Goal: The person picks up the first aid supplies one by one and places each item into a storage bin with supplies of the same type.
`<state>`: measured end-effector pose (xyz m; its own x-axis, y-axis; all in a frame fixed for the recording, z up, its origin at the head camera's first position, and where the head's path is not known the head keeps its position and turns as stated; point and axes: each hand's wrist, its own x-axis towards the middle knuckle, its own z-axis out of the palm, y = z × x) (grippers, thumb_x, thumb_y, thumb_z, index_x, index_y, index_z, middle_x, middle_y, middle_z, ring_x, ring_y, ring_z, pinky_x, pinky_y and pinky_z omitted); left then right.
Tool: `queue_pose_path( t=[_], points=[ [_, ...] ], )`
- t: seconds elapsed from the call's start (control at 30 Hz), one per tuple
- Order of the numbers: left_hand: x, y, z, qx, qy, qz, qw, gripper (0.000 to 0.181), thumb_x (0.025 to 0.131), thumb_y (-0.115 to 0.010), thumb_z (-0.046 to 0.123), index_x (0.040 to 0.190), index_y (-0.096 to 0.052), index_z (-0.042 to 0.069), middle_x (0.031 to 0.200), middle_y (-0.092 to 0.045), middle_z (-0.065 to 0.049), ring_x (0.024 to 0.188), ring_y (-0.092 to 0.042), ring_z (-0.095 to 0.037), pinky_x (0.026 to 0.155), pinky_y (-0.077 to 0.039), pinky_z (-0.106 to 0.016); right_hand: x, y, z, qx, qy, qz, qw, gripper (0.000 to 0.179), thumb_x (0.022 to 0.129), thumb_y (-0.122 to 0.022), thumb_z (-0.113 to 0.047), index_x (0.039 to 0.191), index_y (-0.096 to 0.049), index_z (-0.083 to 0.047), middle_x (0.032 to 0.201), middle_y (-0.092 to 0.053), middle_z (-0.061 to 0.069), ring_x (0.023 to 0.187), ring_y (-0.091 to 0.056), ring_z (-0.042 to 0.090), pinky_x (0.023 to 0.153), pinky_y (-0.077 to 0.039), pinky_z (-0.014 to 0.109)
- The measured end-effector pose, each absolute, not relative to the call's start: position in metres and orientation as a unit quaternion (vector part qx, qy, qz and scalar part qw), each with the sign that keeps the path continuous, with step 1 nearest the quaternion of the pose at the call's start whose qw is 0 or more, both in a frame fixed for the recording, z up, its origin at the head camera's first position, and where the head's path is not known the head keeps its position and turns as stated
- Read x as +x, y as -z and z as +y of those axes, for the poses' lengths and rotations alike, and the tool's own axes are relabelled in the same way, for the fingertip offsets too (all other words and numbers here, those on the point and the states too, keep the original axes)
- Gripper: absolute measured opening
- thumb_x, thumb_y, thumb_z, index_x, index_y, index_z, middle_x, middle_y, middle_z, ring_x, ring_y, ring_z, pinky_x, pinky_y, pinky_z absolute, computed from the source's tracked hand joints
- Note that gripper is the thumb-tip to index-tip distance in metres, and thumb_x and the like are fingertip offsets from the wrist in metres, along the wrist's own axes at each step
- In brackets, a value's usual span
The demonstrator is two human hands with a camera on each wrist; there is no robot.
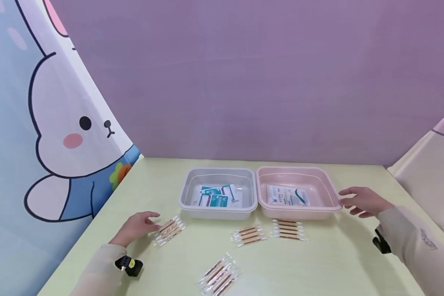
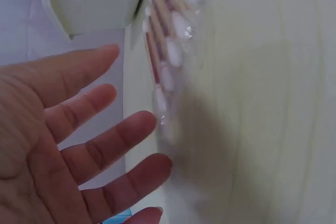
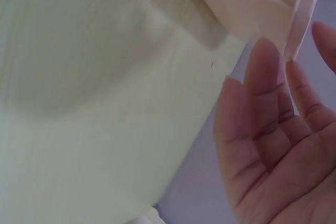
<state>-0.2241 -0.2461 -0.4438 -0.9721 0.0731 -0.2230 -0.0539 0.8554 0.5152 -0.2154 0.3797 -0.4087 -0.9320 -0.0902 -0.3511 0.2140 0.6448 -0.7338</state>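
On the left of the table, my left hand (image 1: pixel 137 226) is beside a clear packet of double-ended cotton swabs (image 1: pixel 170 231). In the left wrist view its fingers (image 2: pixel 121 145) are spread and loosely bent, the tips at or close to the swab packet (image 2: pixel 170 35); contact is hard to tell. My right hand (image 1: pixel 366 202) is at the right rim of a pink plastic basin (image 1: pixel 299 213). Relaxed fingers (image 3: pixel 262 93) lie near the basin's corner (image 3: pixel 247 3) in the right wrist view, without a visible grip on it.
Left of the pink basin, touching it, stands a grey-white basin (image 1: pixel 218 213) holding several teal-and-white sachets (image 1: pixel 216 197). A white packet (image 1: pixel 286 195) lies in the pink one. In front are three more swab packets, including one nearest me (image 1: pixel 220 276). A purple backdrop (image 1: pixel 259 82) rises behind the table.
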Motion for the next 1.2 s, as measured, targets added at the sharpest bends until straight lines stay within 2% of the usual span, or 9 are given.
queue_pose_path(
  t=[0.2, 0.27, 0.37, 0.43, 0.5, 0.73, 0.9, 1.2],
  points=[
    [-0.221, 0.443, -0.243, 0.011, -0.225, 0.966, 0.130, 0.038, 0.081, -0.074, 0.021, 0.114, -0.065, 0.003, 0.092, -0.063, -0.007, 0.082, -0.056, -0.022, 0.073, -0.047, -0.043, -0.207, 0.422, 0.377, 0.052, 0.536, 0.824, 0.178, 0.069, 0.095, -0.057, -0.014, 0.143, -0.016, 0.011, 0.087, -0.064, -0.003, 0.072, -0.065, 0.015, 0.068, -0.054, 0.034],
    [-0.220, 0.443, -0.242, 0.018, -0.215, 0.968, 0.131, 0.033, 0.080, -0.075, 0.021, 0.108, -0.066, 0.005, 0.090, -0.062, -0.006, 0.080, -0.055, -0.021, 0.071, -0.046, -0.042, -0.205, 0.428, 0.377, 0.058, 0.595, 0.781, 0.181, 0.060, 0.095, -0.057, -0.012, 0.143, -0.025, 0.007, 0.087, -0.064, -0.003, 0.071, -0.066, 0.014, 0.069, -0.055, 0.033],
    [-0.218, 0.443, -0.239, 0.030, -0.205, 0.970, 0.127, 0.023, 0.079, -0.074, 0.018, 0.098, -0.066, 0.008, 0.087, -0.061, -0.005, 0.077, -0.055, -0.020, 0.068, -0.045, -0.039, -0.202, 0.437, 0.379, 0.046, 0.691, 0.697, 0.186, 0.034, 0.096, -0.055, -0.007, 0.129, -0.052, -0.018, 0.090, -0.065, 0.000, 0.075, -0.069, 0.015, 0.072, -0.056, 0.033],
    [-0.217, 0.444, -0.237, 0.035, -0.202, 0.971, 0.124, 0.018, 0.079, -0.074, 0.017, 0.093, -0.065, 0.009, 0.086, -0.061, -0.004, 0.075, -0.055, -0.019, 0.067, -0.045, -0.038, -0.200, 0.443, 0.380, 0.027, 0.748, 0.637, 0.187, 0.034, 0.097, -0.053, -0.002, 0.112, -0.061, -0.031, 0.092, -0.067, 0.004, 0.078, -0.070, 0.017, 0.074, -0.055, 0.032],
    [-0.217, 0.445, -0.235, 0.036, -0.200, 0.971, 0.123, 0.014, 0.079, -0.073, 0.016, 0.088, -0.064, 0.009, 0.084, -0.061, -0.003, 0.074, -0.054, -0.018, 0.066, -0.044, -0.037, -0.199, 0.449, 0.382, 0.002, 0.793, 0.581, 0.186, 0.041, 0.097, -0.050, 0.002, 0.102, -0.067, -0.034, 0.093, -0.067, 0.007, 0.080, -0.070, 0.019, 0.075, -0.055, 0.032],
    [-0.214, 0.445, -0.228, 0.039, -0.204, 0.970, 0.124, 0.011, 0.080, -0.070, 0.009, 0.080, -0.061, 0.004, 0.076, -0.056, -0.002, 0.070, -0.051, -0.018, 0.064, -0.043, -0.034, -0.194, 0.460, 0.378, -0.030, 0.843, 0.514, 0.156, 0.041, 0.096, -0.048, 0.006, 0.104, -0.072, -0.026, 0.092, -0.066, 0.010, 0.079, -0.070, 0.020, 0.075, -0.055, 0.030],
    [-0.214, 0.440, -0.228, 0.047, -0.200, 0.970, 0.130, 0.013, 0.082, -0.068, 0.008, 0.075, -0.058, 0.006, 0.072, -0.052, -0.002, 0.067, -0.047, -0.017, 0.062, -0.039, -0.032, -0.191, 0.463, 0.376, -0.040, 0.849, 0.506, 0.146, 0.041, 0.096, -0.047, 0.007, 0.105, -0.072, -0.025, 0.093, -0.067, 0.011, 0.080, -0.070, 0.020, 0.074, -0.055, 0.030],
    [-0.220, 0.442, -0.241, 0.004, -0.290, 0.949, 0.122, 0.010, 0.084, -0.068, 0.009, 0.080, -0.061, 0.004, 0.070, -0.055, -0.003, 0.060, -0.051, -0.016, 0.057, -0.042, -0.030, -0.190, 0.464, 0.377, -0.045, 0.844, 0.515, 0.144, 0.042, 0.097, -0.046, 0.006, 0.106, -0.072, -0.026, 0.091, -0.067, 0.010, 0.079, -0.070, 0.019, 0.072, -0.055, 0.029]
  ],
)
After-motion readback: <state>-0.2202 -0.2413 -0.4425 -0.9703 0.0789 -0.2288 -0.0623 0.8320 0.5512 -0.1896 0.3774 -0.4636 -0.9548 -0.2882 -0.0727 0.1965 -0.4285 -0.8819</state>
